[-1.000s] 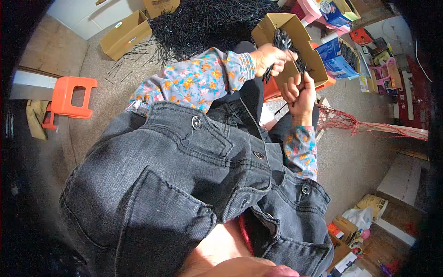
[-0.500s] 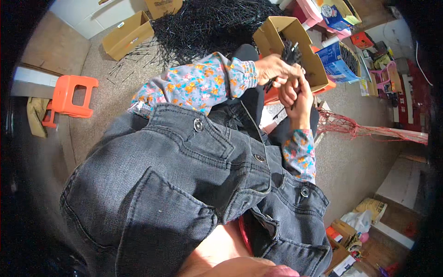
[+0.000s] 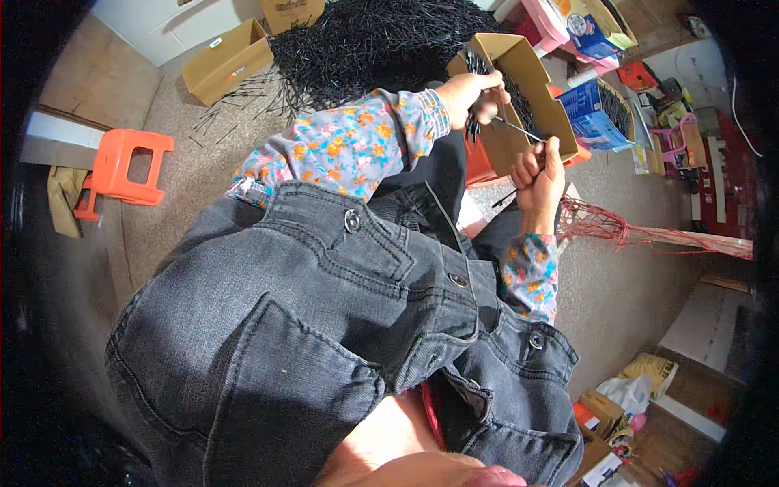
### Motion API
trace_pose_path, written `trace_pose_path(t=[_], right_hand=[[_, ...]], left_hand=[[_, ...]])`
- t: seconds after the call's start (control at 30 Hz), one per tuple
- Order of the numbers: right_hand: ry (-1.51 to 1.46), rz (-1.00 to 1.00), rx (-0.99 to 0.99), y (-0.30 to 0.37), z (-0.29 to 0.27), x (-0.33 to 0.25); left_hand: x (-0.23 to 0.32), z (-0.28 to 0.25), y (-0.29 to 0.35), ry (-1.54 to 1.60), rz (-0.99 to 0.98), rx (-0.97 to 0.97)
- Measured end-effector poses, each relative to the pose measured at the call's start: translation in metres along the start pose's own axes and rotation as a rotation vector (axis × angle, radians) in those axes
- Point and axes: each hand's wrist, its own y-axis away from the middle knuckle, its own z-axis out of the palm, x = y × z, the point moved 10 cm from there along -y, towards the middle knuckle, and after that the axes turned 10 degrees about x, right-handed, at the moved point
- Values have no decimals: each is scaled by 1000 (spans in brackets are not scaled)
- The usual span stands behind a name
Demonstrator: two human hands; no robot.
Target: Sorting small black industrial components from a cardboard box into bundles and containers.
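My left hand (image 3: 471,99) is closed round a bundle of thin black sticks (image 3: 474,65) whose ends stick out above and below the fingers. To its right and a little nearer, my right hand (image 3: 539,174) is also closed. From it a single thin black stick (image 3: 519,128) slants up toward the left hand, and a dark end (image 3: 504,198) pokes out below the fist. Both hands are over the near side of an open cardboard box (image 3: 513,144), which has more black sticks inside. I cannot make out what kind of part the sticks are.
A large heap of black sticks (image 3: 365,49) lies on the floor beyond my arms. Another cardboard box (image 3: 227,61) and an orange stool (image 3: 134,166) are at the left. At the right stand a blue box of sticks (image 3: 596,118) and a pole wrapped in red netting (image 3: 649,230).
My hands were together and have come apart, the right one moving nearer and to the right. A single stick now stretches between them, and the bundle in the left hand shows more plainly.
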Motion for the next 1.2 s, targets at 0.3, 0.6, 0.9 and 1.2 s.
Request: trace_pose_path(t=[0.3, 0.6, 0.9, 1.2], right_hand=[[6, -14, 0, 1, -5, -8], [64, 103, 194, -4, -21, 7], [-189, -372, 1, 0, 6, -74], [1097, -1350, -525, 82, 123, -32]], left_hand=[[-16, 1, -1, -410, -15, -67], [-70, 21, 30, -400, -354, -217], [-103, 3, 24, -261, -560, -93], [-51, 58, 48, -1163, 1016, -958]])
